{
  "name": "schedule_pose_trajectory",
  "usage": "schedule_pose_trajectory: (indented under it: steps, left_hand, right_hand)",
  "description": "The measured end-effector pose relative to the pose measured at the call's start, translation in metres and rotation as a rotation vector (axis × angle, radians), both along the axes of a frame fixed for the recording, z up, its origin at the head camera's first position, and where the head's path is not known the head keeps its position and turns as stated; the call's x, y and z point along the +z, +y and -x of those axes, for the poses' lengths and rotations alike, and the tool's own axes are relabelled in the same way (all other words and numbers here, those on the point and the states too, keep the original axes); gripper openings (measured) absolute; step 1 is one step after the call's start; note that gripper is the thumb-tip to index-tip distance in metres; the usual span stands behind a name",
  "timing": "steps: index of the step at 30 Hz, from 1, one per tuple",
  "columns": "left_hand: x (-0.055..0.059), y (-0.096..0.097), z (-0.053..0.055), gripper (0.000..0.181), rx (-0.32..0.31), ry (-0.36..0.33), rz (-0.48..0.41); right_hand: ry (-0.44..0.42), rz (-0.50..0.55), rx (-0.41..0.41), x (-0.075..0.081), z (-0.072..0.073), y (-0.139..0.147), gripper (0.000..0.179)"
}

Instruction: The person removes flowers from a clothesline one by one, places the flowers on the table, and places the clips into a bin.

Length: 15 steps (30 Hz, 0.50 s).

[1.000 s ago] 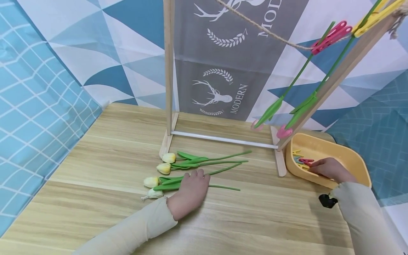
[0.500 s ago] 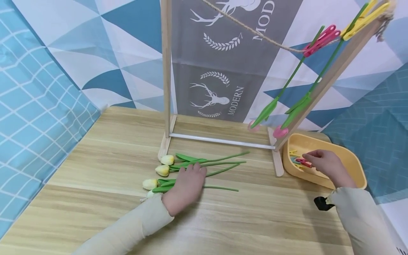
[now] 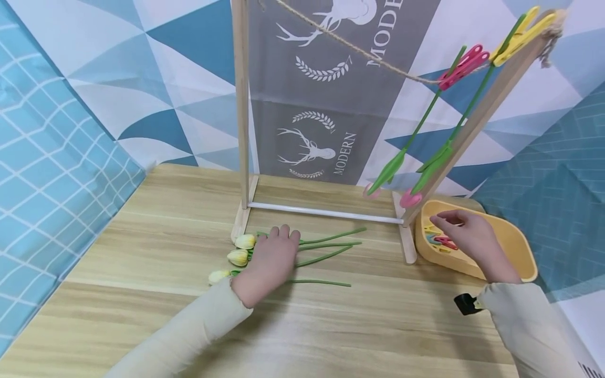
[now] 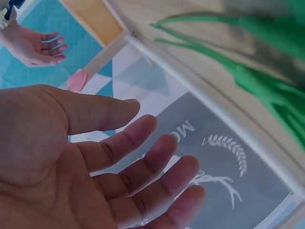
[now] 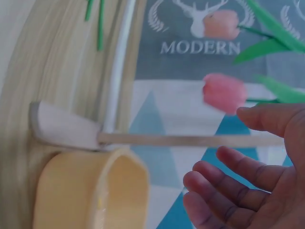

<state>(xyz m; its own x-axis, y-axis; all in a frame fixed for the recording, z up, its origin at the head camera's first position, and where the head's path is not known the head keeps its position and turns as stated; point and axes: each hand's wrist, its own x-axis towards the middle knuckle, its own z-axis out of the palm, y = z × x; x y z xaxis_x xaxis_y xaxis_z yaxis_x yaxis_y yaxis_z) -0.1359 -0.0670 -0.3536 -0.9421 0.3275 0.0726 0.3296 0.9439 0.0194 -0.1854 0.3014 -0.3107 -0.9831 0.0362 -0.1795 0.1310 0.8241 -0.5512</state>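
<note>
My left hand (image 3: pixel 269 262) hovers over several yellow-white tulips (image 3: pixel 245 241) lying on the wooden table, covering their leaves in the head view. Its fingers are loosely bent with nothing between them, as the left wrist view confirms. Above the near-left part of the yellow basket (image 3: pixel 515 236) is my right hand (image 3: pixel 475 244), fingers relaxed and apart. The right wrist view shows no object in that hand (image 5: pixel 248 176). Red, yellow and blue clothespins (image 3: pixel 444 242) lie in the basket below it. Two pink tulips (image 3: pixel 410 199) hang head-down close by.
A wooden frame (image 3: pixel 242 105) with a white crossbar (image 3: pixel 326 212) stands at the back. Across its top runs a twine rope (image 3: pixel 350 44), where a pink clothespin (image 3: pixel 463 67) and a yellow clothespin (image 3: pixel 520 39) hold the hanging stems. Patterned cloth (image 3: pixel 184 68) lies behind.
My right hand has risen from the clothespins and drawn slightly left, its fingers leaving the red one. My left hand has moved toward the back over the tulips. The head view has shifted slightly.
</note>
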Motion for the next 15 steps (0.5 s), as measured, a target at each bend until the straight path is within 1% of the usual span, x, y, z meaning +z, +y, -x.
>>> schedule_pose_trajectory:
  steps: [2, 3, 6, 8, 9, 10, 15]
  left_hand:
    - [0.005, -0.001, 0.002, 0.014, 0.000, 0.033, -0.017]
    - [0.004, -0.001, 0.004, 0.013, -0.008, 0.070, -0.019]
    - [0.010, -0.001, 0.006, 0.007, -0.013, 0.114, -0.057]
    - [0.013, 0.000, 0.008, 0.006, -0.017, 0.126, -0.081]
    - [0.014, 0.001, 0.010, 0.006, -0.017, 0.121, -0.094]
    - [0.019, 0.003, 0.010, 0.008, -0.011, 0.100, -0.116]
    - [0.022, 0.004, 0.016, 0.014, 0.008, 0.027, -0.181]
  right_hand:
    - [0.040, -0.011, 0.014, 0.005, -0.001, -0.005, 0.074]
    - [0.060, -0.017, 0.019, 0.007, -0.002, -0.007, 0.073]
    - [0.111, -0.014, 0.028, 0.013, -0.003, -0.014, 0.068]
    - [0.139, -0.003, 0.033, 0.016, -0.004, -0.019, 0.065]
    - [0.152, 0.003, 0.034, 0.018, -0.004, -0.021, 0.064]
    - [0.163, 0.011, 0.034, 0.019, -0.004, -0.022, 0.062]
    - [0.208, 0.037, 0.034, 0.023, -0.004, -0.028, 0.060]
